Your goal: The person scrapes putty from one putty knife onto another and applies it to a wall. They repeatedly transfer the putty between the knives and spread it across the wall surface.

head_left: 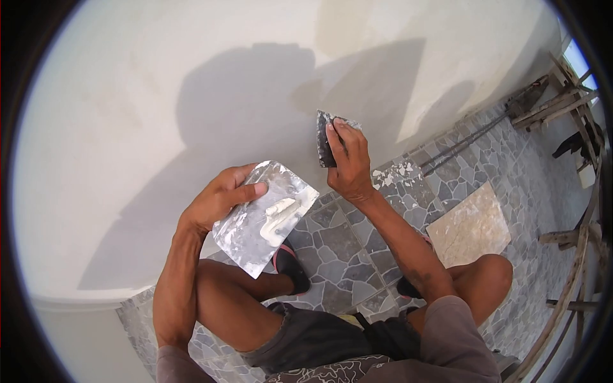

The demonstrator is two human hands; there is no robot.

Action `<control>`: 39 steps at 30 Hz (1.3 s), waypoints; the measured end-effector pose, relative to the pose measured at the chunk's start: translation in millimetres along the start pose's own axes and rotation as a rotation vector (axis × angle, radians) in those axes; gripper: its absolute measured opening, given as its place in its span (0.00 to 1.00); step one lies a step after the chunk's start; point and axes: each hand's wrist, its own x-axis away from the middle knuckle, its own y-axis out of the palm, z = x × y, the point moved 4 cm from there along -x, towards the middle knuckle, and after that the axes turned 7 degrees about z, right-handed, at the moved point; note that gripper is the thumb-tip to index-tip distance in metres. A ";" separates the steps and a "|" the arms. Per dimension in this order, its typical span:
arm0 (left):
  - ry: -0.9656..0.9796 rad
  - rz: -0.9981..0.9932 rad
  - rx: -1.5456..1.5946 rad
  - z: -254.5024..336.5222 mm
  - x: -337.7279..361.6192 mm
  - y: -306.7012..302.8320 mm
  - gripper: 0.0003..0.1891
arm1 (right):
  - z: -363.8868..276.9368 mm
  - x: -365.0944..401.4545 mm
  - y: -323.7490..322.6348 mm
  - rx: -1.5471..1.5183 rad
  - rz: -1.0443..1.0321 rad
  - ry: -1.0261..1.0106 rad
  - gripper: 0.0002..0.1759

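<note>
My left hand [223, 196] grips a flat metal plate [248, 236] by its upper left edge, thumb on top. A lump of white paste [280, 220] lies on the plate, with smears around it. In my right hand [350, 163] is a dark, paste-spotted scraper [325, 143], held upright close to the pale wall [255, 108]; whether its edge touches the wall I cannot tell. The scraper is above and right of the plate, apart from it. Shadows of my head and arms fall on the wall.
White flakes [399, 173] lie on the stone-patterned floor [338, 242] beside the wall. A beige tile [472, 226] rests on the floor at the right. Wooden poles [578, 268] stand along the far right. My knees and feet are below my hands.
</note>
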 end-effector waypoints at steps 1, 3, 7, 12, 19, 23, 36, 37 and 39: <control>-0.007 0.017 0.019 0.5 -1.5 1.1 0.22 | -5.1 4.9 -1.5 -0.054 -0.068 -0.010 0.37; -0.015 0.048 0.067 0.6 -7.6 2.8 0.23 | -10.2 11.6 -4.4 -0.189 -0.188 -0.008 0.32; -0.030 0.079 0.156 -3.5 -14.4 3.9 0.21 | -3.0 3.3 -39.3 -0.497 -0.212 0.664 0.20; -0.087 0.062 0.138 -5.0 -25.9 4.8 0.20 | 10.7 -7.2 -85.1 -0.927 -0.081 1.055 0.12; -0.080 0.032 0.250 3.5 -35.9 27.2 0.20 | -61.0 -69.8 -118.7 -0.526 -0.249 0.172 0.27; -0.042 0.049 0.214 5.7 -37.0 32.4 0.20 | -77.7 -80.3 -118.6 -0.350 -0.370 -0.177 0.30; 0.022 0.106 -0.051 3.2 -38.7 35.5 0.17 | -73.1 -56.4 -106.0 -0.230 -0.680 -0.207 0.28; 0.025 0.108 -0.057 1.2 -37.8 35.7 0.17 | -72.3 -54.6 -105.5 -0.240 -0.714 -0.195 0.29; 0.007 0.126 -0.098 -1.9 -35.9 33.1 0.17 | -70.1 -53.7 -104.5 -0.261 -0.780 -0.182 0.30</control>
